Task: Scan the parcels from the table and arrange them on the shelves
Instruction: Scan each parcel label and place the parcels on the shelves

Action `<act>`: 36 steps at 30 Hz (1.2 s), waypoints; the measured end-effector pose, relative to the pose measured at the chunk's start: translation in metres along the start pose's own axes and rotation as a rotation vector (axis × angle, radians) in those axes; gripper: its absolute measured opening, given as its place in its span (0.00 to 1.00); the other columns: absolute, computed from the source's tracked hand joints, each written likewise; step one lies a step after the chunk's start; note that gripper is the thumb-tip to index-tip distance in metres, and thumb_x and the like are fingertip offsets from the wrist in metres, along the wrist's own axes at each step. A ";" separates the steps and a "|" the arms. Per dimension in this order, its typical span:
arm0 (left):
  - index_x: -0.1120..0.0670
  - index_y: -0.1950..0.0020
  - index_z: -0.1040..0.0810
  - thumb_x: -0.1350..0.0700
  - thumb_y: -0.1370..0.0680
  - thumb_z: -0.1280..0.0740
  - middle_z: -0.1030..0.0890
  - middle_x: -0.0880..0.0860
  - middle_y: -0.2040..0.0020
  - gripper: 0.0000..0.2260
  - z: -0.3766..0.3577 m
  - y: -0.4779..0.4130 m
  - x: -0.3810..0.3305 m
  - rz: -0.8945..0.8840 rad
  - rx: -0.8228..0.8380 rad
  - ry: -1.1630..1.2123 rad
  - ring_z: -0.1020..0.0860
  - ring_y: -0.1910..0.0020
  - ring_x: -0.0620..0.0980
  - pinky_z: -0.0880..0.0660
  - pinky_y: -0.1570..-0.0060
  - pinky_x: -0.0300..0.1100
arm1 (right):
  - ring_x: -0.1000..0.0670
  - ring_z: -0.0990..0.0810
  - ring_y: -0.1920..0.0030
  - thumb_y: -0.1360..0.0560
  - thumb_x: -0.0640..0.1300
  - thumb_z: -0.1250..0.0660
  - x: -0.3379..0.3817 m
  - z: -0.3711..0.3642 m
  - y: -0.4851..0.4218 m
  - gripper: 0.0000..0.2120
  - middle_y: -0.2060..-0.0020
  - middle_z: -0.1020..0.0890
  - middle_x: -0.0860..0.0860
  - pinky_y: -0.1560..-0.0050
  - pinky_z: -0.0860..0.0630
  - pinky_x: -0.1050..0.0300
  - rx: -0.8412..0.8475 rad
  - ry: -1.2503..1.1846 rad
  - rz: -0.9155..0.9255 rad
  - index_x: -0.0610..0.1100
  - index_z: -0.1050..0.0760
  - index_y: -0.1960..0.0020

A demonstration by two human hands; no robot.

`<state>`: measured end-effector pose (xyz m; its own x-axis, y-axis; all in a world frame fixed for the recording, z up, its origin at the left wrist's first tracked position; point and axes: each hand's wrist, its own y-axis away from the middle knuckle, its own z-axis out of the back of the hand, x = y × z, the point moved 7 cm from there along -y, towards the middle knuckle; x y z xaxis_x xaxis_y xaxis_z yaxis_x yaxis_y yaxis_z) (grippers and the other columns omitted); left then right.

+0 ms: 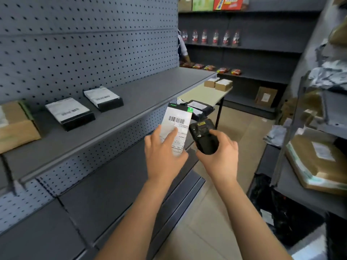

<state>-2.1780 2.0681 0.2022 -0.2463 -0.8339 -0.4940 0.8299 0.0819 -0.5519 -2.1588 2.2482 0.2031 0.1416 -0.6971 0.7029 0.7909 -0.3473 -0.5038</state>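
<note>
Just off the front edge of the grey shelf [131, 102], a left hand [163, 152] holds one white-labelled parcel [178, 121], fingers [171, 134] clamped on its near end. Its long axis runs away from the person, barcode end farthest. Beside it, the right hand [221, 156] grips one black handheld scanner [203, 136], head pointing away. On the shelf lie two black parcels [69, 113] and one brown box [16, 126].

parcel [176, 126]: barcode on white label, print unreadable | its green corner tab: one white mark, unclear | scanner [203, 138]: yellow sticker, illegible | red carton [228, 3]: lettering blurred
</note>
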 end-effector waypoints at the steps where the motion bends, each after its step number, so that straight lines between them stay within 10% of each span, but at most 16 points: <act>1: 0.44 0.30 0.28 0.45 0.32 0.29 0.36 0.54 0.27 0.29 -0.002 -0.015 -0.006 0.002 -0.028 -0.015 0.40 0.38 0.54 0.34 0.37 0.49 | 0.47 0.30 0.47 0.37 0.43 0.24 0.000 -0.002 -0.020 0.30 0.44 0.21 0.52 0.53 0.37 0.61 0.006 -0.012 0.026 0.48 0.25 0.37; 13: 0.47 0.32 0.25 0.47 0.34 0.26 0.34 0.57 0.28 0.30 -0.004 -0.173 0.012 0.128 -0.334 -0.152 0.40 0.40 0.55 0.34 0.38 0.52 | 0.46 0.30 0.42 0.37 0.44 0.23 0.055 -0.092 -0.202 0.32 0.42 0.21 0.51 0.51 0.37 0.61 0.141 -0.166 0.288 0.49 0.27 0.34; 36: 0.51 0.30 0.29 0.42 0.27 0.32 0.27 0.52 0.32 0.27 -0.015 -0.251 0.100 0.745 -0.265 -0.391 0.35 0.33 0.57 0.37 0.36 0.48 | 0.45 0.25 0.45 0.41 0.42 0.21 0.103 -0.268 -0.303 0.34 0.49 0.20 0.51 0.54 0.24 0.53 0.706 -0.418 0.425 0.50 0.27 0.37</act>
<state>-2.4186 1.9725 0.2820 0.5420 -0.6360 -0.5493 0.5508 0.7625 -0.3394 -2.5435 2.1136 0.2942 0.5981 -0.3472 0.7223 0.7832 0.4444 -0.4349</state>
